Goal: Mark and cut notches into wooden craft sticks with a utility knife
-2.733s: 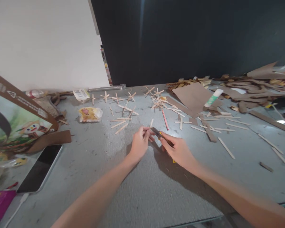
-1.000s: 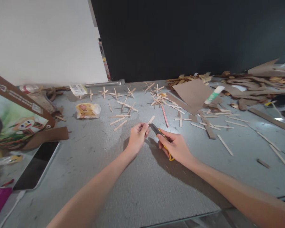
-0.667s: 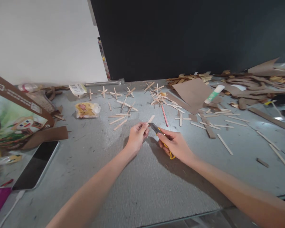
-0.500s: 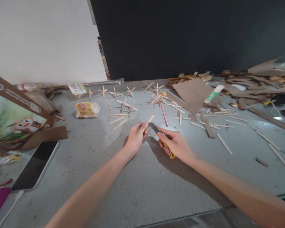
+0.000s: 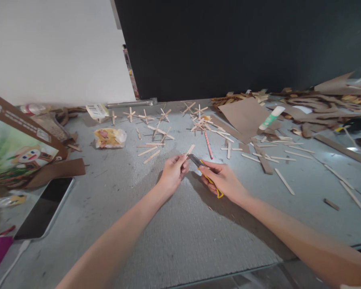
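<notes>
Pinched in the fingers of my left hand (image 5: 173, 171) is a short wooden craft stick (image 5: 190, 149), its pale end pointing up and away. My right hand (image 5: 221, 178) is wrapped round a yellow and black utility knife (image 5: 203, 166). The knife's blade end lies against or very near the stick, just beside my left fingertips; exact contact is too small to make out. Both hands are held over the grey table (image 5: 168, 241). Beyond them lie a red patterned pencil (image 5: 208, 145) and several loose craft sticks (image 5: 147, 151).
Crossed-stick pieces (image 5: 160, 131) stand along the back. A glue stick (image 5: 271, 118) rests by brown cardboard (image 5: 240, 118) at right, among scattered sticks and scraps. At left are a phone (image 5: 45, 208) with a cable, a printed box (image 5: 24, 148) and a yellow packet (image 5: 110, 138).
The knife has shifted slightly against the stick, its handle tilting a little. A tiny light shaving now shows on the table below my right hand. The left hand is almost unmoved.
</notes>
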Available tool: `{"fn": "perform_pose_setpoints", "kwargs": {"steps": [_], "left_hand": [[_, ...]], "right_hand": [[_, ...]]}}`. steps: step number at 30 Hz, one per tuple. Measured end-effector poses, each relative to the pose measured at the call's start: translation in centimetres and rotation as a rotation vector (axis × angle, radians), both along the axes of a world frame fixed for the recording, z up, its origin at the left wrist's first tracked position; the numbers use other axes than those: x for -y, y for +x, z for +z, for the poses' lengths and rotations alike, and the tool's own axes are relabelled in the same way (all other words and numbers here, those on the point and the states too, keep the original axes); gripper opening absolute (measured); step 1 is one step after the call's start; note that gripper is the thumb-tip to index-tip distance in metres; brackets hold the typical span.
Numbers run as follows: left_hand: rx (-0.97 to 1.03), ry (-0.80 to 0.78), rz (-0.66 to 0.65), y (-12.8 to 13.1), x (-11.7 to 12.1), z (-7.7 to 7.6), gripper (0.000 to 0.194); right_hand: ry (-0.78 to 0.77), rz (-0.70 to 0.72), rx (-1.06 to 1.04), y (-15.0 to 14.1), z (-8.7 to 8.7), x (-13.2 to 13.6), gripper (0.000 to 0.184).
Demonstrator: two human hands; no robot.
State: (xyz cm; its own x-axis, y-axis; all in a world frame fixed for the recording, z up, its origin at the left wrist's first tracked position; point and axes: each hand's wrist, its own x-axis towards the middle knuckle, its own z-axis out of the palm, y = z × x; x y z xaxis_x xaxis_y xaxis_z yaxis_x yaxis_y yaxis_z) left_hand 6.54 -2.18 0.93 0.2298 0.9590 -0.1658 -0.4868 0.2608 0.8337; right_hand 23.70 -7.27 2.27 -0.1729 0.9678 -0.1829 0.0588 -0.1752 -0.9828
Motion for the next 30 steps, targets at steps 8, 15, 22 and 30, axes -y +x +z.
{"fn": "perform_pose_setpoints", "kwargs": {"steps": [8,15,22,30], "left_hand": [[-0.005,-0.029,-0.004,0.0,0.0,0.2,0.029],[0.055,-0.053,-0.024,0.3,0.2,0.2,0.028],[-0.153,0.051,0.242,-0.6,-0.8,-0.2,0.02],[-0.424,0.324,0.205,-0.2,0.0,-0.3,0.035]], "right_hand": [[-0.029,0.018,-0.048,0.1,0.1,-0.1,0.046],[-0.012,0.032,-0.055,0.0,0.2,-0.2,0.049],[0.077,-0.077,0.034,0.4,0.3,0.0,0.051],[0.17,-0.097,0.142,-0.1,0.1,0.1,0.054]]}}
